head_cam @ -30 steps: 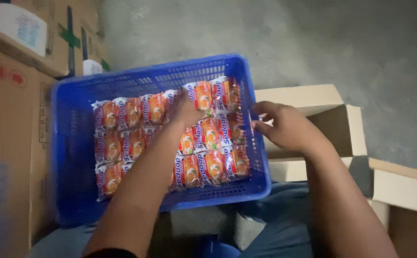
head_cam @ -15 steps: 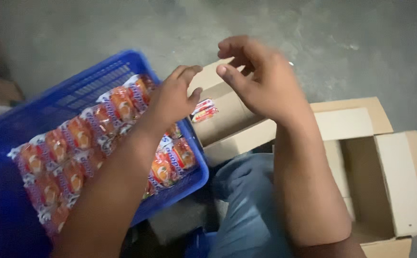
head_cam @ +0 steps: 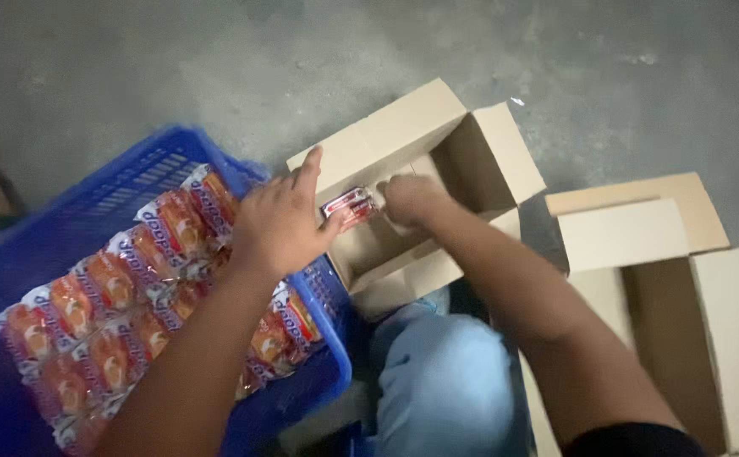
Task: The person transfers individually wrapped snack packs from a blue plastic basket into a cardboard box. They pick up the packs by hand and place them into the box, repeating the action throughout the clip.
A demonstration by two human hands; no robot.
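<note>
Both hands, left hand (head_cam: 280,222) and right hand (head_cam: 412,199), are clamped on one red-and-white snack packet (head_cam: 348,206), held inside the open brown cardboard box (head_cam: 488,152). The box otherwise appears empty; the blue plastic crate (head_cam: 115,182) holds many orange packets (head_cam: 124,288), so most packing remains.

A red-and-white snack packet (head_cam: 349,206) lies flat inside the open cardboard box (head_cam: 437,135).

Glossy plastic snack packets (head_cam: 124,288), moulded blue plastic crate (head_cam: 90,190), matt brown cardboard box (head_cam: 412,135), rough grey concrete floor (head_cam: 175,68)
</note>
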